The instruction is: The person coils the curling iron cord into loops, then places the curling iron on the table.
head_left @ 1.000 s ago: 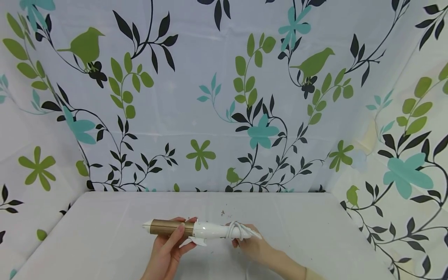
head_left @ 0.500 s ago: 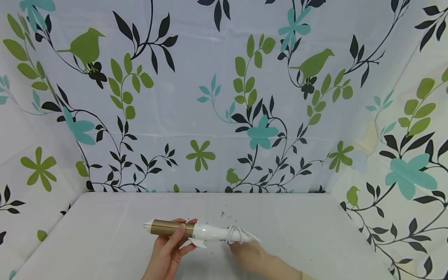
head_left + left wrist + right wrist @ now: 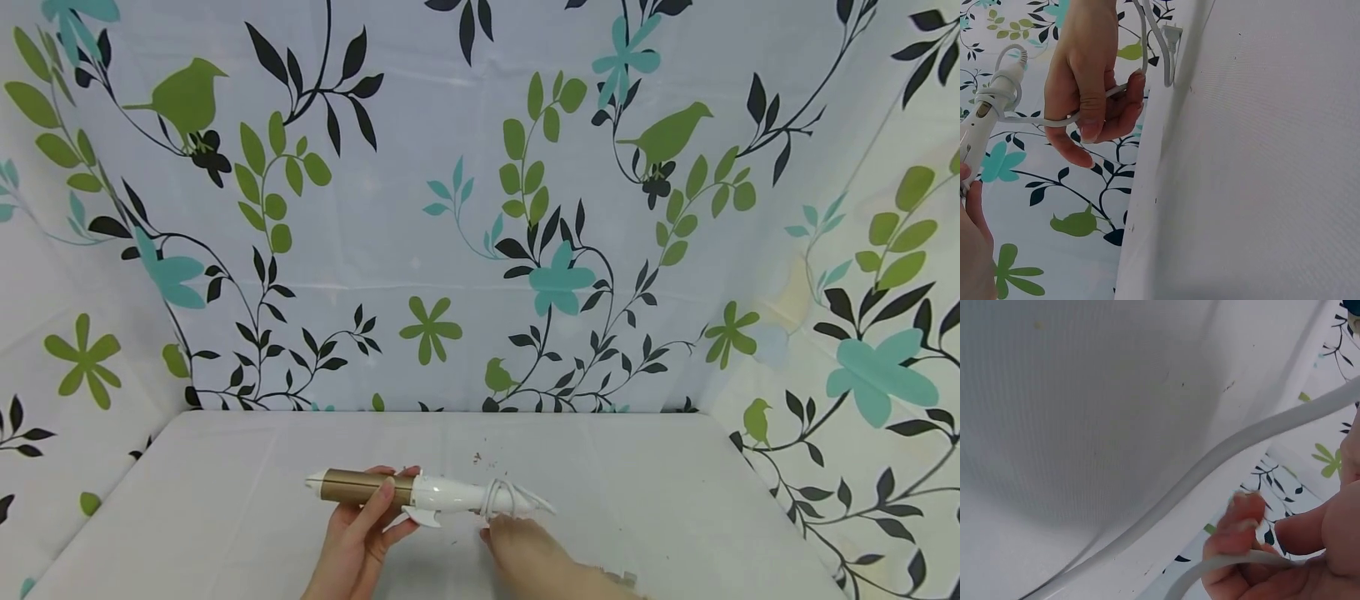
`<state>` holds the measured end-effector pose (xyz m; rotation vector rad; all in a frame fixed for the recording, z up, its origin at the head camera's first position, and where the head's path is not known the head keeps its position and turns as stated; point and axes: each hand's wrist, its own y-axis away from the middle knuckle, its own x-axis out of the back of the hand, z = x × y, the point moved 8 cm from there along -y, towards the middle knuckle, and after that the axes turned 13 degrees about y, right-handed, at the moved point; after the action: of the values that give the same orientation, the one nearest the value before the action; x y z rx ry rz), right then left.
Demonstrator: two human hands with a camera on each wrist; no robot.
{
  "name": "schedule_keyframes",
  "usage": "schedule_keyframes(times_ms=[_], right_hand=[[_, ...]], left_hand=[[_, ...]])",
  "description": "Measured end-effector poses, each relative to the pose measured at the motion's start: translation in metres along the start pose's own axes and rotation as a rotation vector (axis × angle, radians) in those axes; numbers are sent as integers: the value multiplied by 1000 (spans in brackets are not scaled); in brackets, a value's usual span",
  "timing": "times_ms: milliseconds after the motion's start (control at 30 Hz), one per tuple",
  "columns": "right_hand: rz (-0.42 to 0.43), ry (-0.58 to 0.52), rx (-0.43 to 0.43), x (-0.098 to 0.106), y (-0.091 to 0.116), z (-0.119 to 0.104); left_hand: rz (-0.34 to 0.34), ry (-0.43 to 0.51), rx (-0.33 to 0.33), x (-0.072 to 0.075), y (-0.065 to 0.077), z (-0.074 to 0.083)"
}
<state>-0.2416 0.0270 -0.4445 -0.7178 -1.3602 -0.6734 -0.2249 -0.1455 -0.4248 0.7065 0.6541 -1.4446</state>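
A curling iron [image 3: 450, 493] with a gold barrel and a glossy white handle is held level above the table. My left hand [image 3: 358, 533] grips its barrel, thumb on the near side and fingers behind. White cord [image 3: 997, 103] is wound in loops around the handle, as the left wrist view shows. Just under the handle's end is my right hand [image 3: 534, 557], with the cord running through its curled fingers [image 3: 1225, 575]. A two-prong plug [image 3: 1172, 39] hangs by the right hand in the left wrist view.
The white table [image 3: 675, 500] carries a few small dark specks near its middle. Fabric printed with leaves, birds and flowers [image 3: 431, 208] stands behind it and along both sides.
My right hand has moved from the handle's end to the left and nearer me, below the handle, with the cord. The left hand and curling iron have stayed almost still.
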Motion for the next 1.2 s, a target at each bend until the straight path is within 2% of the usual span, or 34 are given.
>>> schedule_keyframes(times_ms=[133,267,400,533,633,800,933,1067,1200], right_hand=[[-88,-185,-8,-3,3,-2],[-78,-252,32,0,5,-6],[-49,-292,38,2,8,-8],[45,-270,34,7,10,-8],[98,-239,22,12,10,-7],[42,-212,-28,13,8,-7],[-17,-176,-35,13,10,-11],[-35,-170,17,17,15,-16],[32,-158,110,29,20,-22]], left_hand=[[-9,30,-7,-1,0,2],[-12,39,-15,-1,-1,4],[-20,33,-19,-2,-1,4],[-31,45,-23,-3,-1,5],[-9,54,-22,-2,-2,4],[49,47,-13,1,-3,3],[53,41,-9,1,-4,4],[48,40,-12,0,-4,5],[42,37,-25,0,-4,6]])
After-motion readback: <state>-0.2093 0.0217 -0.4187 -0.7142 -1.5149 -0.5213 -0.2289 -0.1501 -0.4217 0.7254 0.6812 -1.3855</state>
